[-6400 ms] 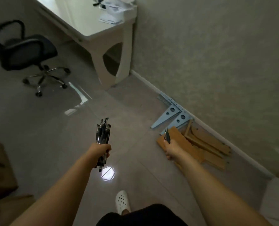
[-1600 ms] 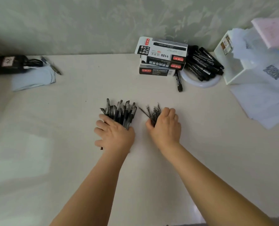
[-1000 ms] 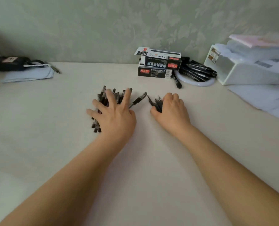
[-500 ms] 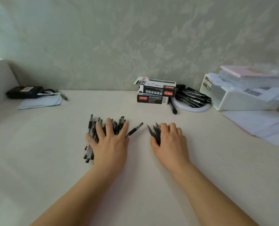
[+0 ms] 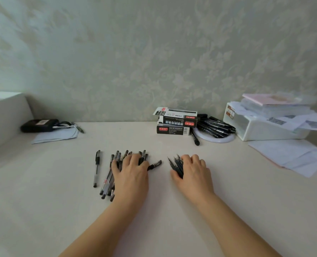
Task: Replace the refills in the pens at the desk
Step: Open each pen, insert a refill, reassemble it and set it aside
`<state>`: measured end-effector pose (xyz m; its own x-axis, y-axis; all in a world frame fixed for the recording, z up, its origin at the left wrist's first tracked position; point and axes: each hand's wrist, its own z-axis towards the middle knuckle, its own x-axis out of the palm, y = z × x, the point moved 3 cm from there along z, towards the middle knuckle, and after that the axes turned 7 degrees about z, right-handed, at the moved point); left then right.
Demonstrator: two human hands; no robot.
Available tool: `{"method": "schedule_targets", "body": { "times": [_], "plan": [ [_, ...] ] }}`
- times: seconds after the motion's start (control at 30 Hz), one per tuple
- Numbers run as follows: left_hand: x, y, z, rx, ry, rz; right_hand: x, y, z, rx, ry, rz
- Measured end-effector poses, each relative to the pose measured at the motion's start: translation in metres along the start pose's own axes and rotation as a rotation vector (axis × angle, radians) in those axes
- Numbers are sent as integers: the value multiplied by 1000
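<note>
Desk [image 5: 172,210] now holds pens [image 5: 107,175] spread under the flat left hand [image 5: 130,175]; right hand [image 5: 194,173], beside them, covers refills [image 5: 176,165]. Swapping can begin.

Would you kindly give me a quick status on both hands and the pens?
Left hand flat on pen pile. Right hand curled over refill bundle. One pen lies apart, left. No pen opened yet.

Two boxes [image 5: 175,121] (stacked), two hands [image 5: 130,173].
</note>
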<state>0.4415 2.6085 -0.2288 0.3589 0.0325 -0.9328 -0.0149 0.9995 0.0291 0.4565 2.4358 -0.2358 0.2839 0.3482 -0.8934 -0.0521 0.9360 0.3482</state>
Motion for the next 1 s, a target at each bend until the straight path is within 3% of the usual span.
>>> {"method": "schedule_targets", "body": {
  "times": [0.2,0.33,0.43,0.67,0.83,1.0],
  "plan": [
    [-9,-1,3,20,-69,-64,-7,0,3,-12,-41,34],
    [-15,1,8,75,-121,-132,-25,12,7,-310,-110,127],
    [-20,1,13,195,-138,-225,-30,24,10,-525,-111,47],
    [-15,10,25,468,-67,-239,-22,34,10,-677,-205,-23],
    [-5,11,32,544,-18,-292,-20,31,12,-723,-124,12],
    [-3,16,36,472,-122,-188,-16,31,16,-673,33,136]
  ]
}}
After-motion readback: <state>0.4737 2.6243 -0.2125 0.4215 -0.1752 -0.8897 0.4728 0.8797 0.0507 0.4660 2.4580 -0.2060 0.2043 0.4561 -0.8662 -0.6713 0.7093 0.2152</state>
